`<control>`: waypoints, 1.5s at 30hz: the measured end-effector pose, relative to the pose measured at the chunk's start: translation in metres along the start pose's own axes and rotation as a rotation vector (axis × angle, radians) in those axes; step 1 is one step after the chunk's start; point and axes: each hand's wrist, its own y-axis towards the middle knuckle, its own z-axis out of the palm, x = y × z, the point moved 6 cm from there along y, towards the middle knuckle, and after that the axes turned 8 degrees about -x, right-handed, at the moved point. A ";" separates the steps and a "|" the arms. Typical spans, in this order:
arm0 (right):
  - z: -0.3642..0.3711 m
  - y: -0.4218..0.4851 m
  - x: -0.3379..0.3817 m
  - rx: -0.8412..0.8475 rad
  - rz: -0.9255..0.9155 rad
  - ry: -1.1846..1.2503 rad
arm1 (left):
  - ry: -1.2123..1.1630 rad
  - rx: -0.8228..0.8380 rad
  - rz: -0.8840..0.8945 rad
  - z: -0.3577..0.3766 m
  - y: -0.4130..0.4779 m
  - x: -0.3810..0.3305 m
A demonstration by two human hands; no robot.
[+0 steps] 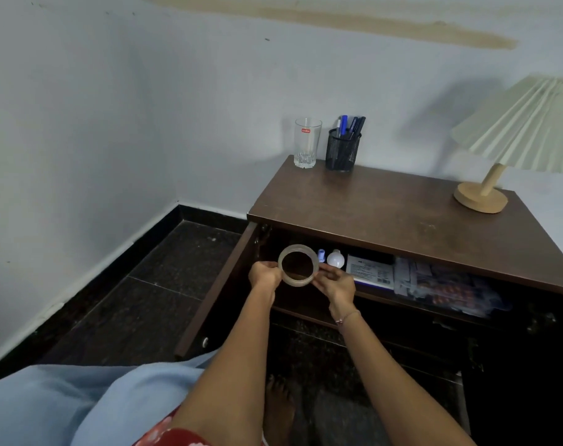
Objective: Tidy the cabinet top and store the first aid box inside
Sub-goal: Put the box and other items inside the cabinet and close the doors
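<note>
The tape roll [297, 280], a clear, glossy ring with a wide hollow core, is held up at the mouth of the open cabinet, just in front of the left end of the shelf [305, 305]. Its hole faces the camera, so its axis runs near to far. The left hand [264, 274] pinches its left rim and the right hand [336, 284] pinches its right rim, fingers [325, 271] closed on the band. Both hands are equally near. The bare shelf spot lies just beyond and below the roll.

Further right on the shelf are a small blue-capped item [321, 255], a round white bulb [335, 258], a flat white printed box [370, 272] and a crinkled clear bag of blister packs [450, 289]. I cannot say which, if any, is the first aid box.

The matte brown worktop [386, 214] holds a glass [306, 143], a mesh pen holder [342, 152] and a pleated lamp [481, 197].
</note>
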 end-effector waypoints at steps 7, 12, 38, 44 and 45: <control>0.013 0.028 -0.007 -0.062 -0.062 -0.087 | -0.070 0.035 -0.052 0.025 0.031 0.010; 0.015 0.038 -0.013 -0.112 -0.134 -0.198 | -0.088 0.032 -0.065 0.034 0.042 0.019; 0.030 -0.016 -0.061 0.290 -1.001 -1.431 | 0.981 0.114 0.795 0.041 0.006 0.032; 0.039 -0.002 -0.053 0.216 -0.973 -1.568 | 1.130 0.189 0.782 0.044 0.010 0.026; 0.041 0.000 -0.051 0.213 -0.965 -1.575 | 1.142 0.193 0.781 0.045 0.011 0.024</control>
